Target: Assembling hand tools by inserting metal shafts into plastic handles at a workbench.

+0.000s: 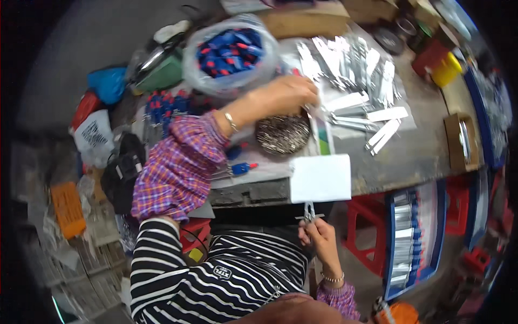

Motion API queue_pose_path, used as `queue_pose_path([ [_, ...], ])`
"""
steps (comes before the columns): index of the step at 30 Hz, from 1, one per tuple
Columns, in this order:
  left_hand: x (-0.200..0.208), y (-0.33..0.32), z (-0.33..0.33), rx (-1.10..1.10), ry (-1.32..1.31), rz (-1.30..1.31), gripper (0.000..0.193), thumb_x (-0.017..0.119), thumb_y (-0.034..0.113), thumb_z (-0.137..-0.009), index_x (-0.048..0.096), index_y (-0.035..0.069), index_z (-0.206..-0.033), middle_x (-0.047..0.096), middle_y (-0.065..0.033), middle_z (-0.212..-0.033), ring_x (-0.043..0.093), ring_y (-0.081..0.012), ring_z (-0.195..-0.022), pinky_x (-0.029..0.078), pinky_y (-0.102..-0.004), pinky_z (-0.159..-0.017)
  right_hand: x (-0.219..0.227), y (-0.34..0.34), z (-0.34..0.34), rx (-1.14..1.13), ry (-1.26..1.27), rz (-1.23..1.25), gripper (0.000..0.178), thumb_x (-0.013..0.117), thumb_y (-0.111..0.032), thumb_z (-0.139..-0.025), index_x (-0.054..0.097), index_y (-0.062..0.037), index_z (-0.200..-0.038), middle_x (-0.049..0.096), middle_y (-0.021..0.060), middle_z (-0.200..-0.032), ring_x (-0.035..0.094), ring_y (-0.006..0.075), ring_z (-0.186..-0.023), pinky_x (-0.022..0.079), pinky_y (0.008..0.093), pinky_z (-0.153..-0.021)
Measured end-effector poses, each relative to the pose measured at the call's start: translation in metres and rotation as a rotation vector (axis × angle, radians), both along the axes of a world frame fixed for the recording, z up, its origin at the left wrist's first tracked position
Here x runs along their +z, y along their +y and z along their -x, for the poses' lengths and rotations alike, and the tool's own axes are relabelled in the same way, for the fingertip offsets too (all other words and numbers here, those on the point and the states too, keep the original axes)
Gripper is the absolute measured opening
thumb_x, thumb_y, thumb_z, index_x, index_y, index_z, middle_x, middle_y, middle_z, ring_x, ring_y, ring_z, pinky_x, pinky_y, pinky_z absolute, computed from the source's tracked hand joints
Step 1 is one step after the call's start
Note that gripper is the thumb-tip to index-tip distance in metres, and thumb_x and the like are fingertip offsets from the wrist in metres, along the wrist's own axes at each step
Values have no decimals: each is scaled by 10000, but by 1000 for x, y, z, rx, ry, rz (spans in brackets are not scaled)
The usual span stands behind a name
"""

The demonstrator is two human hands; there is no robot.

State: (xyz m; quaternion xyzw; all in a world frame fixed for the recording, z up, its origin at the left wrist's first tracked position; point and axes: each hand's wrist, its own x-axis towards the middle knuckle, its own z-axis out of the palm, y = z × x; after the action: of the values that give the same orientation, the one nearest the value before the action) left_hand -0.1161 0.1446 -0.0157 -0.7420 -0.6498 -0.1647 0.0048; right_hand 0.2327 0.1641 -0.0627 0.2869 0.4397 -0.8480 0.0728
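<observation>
My right hand (319, 237), low in front of my body, is closed round the metal shank of a scraper blade (320, 179). Its wide, pale rectangular plate points away from me, over the table's front edge. My left hand (294, 93) is stretched across the table with its fingers drawn together; motion blurs them, and what they hold, if anything, cannot be made out. Just below that hand stands a round container of small metal parts (283, 135). Behind the left wrist is a clear plastic bag (189, 70) full of blue handles with red ends (231, 53).
Many silver blades with shanks (350, 65) lie spread at the back right. Blue-handled tools (167, 110) are piled left of my arm, and a loose one (244, 168) lies near the front. A blue tray (389, 264) of finished-looking tools and a red stool (369, 232) stand at right.
</observation>
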Motion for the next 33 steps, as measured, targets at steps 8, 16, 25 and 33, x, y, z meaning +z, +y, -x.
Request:
queue_pose_path([
  [8,73,-64,-3,232,81,-351,151,609,9,-755,664,75,-879,653,-96,-823,637,-254,-755,513,-341,-689,-13,-3,-3,-24,63,-5,170,476,-101,-937,562,45,-928,567,66,-701,467,79,-558,407,220,-509],
  [16,85,-135,90,579,52,-122,313,593,-38,-718,648,68,-1008,618,-132,-1126,607,-300,-1004,489,-357,-822,-14,-14,0,69,94,-79,179,477,-120,-945,564,35,-940,577,63,-728,474,76,-575,412,216,-529],
  [25,67,-140,77,500,71,-109,328,627,-38,-698,640,97,-997,523,-87,-1302,533,-316,-1133,478,-375,-872,-13,-28,-7,59,44,-76,162,484,-91,-922,575,43,-916,582,54,-723,469,65,-575,380,196,-536],
  [33,74,-156,82,515,65,-225,231,648,43,-775,677,70,-1003,673,-78,-1010,628,-216,-929,474,-295,-836,-2,-26,7,94,38,22,165,467,-89,-934,560,46,-952,558,43,-719,448,60,-574,384,201,-525],
])
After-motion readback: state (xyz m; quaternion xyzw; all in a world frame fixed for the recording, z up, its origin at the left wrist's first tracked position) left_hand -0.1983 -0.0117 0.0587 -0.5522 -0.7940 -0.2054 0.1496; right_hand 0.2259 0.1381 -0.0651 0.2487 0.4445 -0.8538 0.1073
